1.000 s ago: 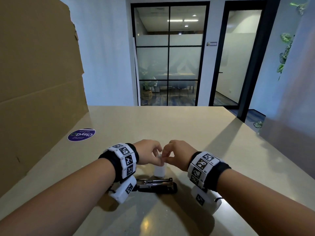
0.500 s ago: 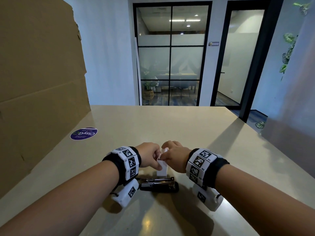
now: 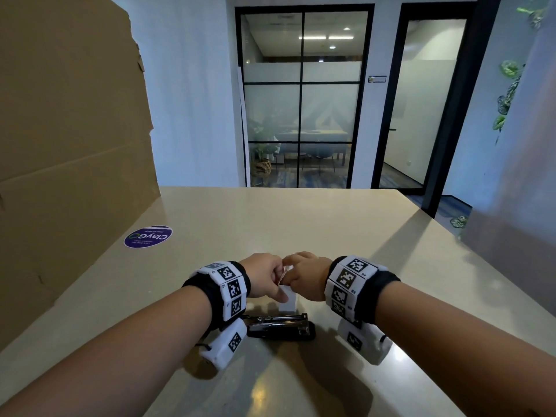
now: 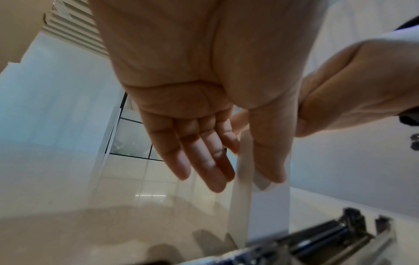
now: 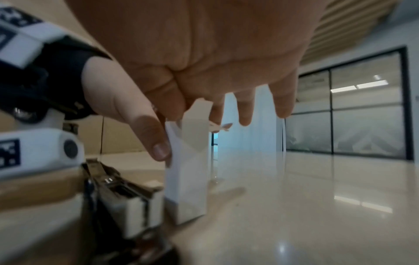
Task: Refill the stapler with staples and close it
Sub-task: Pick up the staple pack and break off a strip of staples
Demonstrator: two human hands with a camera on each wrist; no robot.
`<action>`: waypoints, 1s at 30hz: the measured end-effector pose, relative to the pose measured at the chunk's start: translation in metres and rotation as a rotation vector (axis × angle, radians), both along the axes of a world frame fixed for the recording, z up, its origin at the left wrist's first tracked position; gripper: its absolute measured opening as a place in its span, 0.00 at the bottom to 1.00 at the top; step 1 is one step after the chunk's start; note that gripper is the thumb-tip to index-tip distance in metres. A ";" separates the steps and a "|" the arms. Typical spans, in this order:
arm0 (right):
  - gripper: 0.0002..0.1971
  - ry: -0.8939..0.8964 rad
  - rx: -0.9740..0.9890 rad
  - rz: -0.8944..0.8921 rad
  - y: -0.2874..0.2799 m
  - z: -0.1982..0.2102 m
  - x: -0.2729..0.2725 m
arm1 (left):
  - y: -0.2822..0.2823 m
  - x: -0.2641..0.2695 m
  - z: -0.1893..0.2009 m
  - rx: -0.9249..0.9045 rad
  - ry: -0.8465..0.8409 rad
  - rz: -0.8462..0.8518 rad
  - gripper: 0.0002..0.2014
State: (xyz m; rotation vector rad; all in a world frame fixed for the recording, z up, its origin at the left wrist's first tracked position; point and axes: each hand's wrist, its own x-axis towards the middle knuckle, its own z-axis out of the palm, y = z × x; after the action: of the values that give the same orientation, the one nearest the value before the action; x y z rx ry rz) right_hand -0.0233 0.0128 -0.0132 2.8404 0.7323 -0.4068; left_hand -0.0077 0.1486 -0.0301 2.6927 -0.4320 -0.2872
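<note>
A small white staple box point(image 3: 287, 300) stands upright on the beige table point(image 3: 301, 224), just behind the stapler point(image 3: 279, 326). The stapler lies swung open, with its black base and metal magazine showing. My left hand point(image 3: 275, 284) holds the box, thumb pressed flat on its near face point(image 4: 267, 211); the other fingers lie straight beside it. My right hand point(image 3: 290, 273) pinches the raised top flap of the box point(image 5: 199, 107) between thumb and forefinger. In the right wrist view the stapler's point(image 5: 127, 197) open end sits against the box foot. What is inside the box is hidden.
A tall cardboard sheet point(image 3: 75, 130) leans along the table's left side, with a round purple sticker point(image 3: 148, 237) on the tabletop near it. The table's right edge point(image 3: 436, 224) runs diagonally. Glass doors point(image 3: 301, 100) stand beyond the far edge.
Both hands have dropped a little with the box, which now stands on the table. The right fingers have moved onto the top flap and lifted it.
</note>
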 end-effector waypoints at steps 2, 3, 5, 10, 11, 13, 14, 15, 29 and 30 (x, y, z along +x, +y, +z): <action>0.21 -0.026 -0.020 0.008 -0.002 0.004 -0.002 | 0.000 0.000 0.000 -0.006 -0.001 0.000 0.18; 0.20 -0.045 -0.014 0.024 -0.003 0.006 -0.003 | 0.000 0.000 -0.001 -0.009 -0.002 0.001 0.18; 0.19 -0.077 0.046 0.037 -0.006 0.006 -0.004 | 0.000 0.000 -0.001 -0.018 -0.001 0.003 0.17; 0.17 -0.092 0.155 0.017 -0.009 0.008 -0.004 | -0.001 0.000 -0.001 -0.040 -0.002 -0.002 0.17; 0.16 -0.099 0.171 0.010 -0.009 0.009 -0.004 | -0.001 0.000 0.000 -0.037 -0.002 -0.005 0.17; 0.16 -0.118 0.190 -0.003 -0.009 0.011 -0.005 | -0.002 0.000 -0.001 -0.036 -0.005 -0.007 0.17; 0.16 -0.130 0.192 -0.008 -0.009 0.012 -0.005 | -0.002 0.000 -0.001 -0.043 -0.009 -0.006 0.17; 0.16 -0.140 0.193 -0.012 -0.009 0.013 -0.005 | -0.002 0.001 -0.002 -0.052 -0.013 -0.006 0.16; 0.14 -0.028 0.207 -0.019 -0.012 0.008 0.004 | -0.003 0.000 -0.006 -0.109 0.021 0.010 0.17; 0.14 -0.038 0.241 -0.023 -0.012 0.007 0.004 | -0.003 0.000 -0.005 -0.101 0.020 0.007 0.18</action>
State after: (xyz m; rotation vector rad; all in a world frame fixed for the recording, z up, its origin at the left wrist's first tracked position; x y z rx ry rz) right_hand -0.0192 0.0008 -0.0066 3.0740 0.7904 -0.2841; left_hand -0.0075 0.1455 -0.0353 2.5900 -0.4200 -0.2817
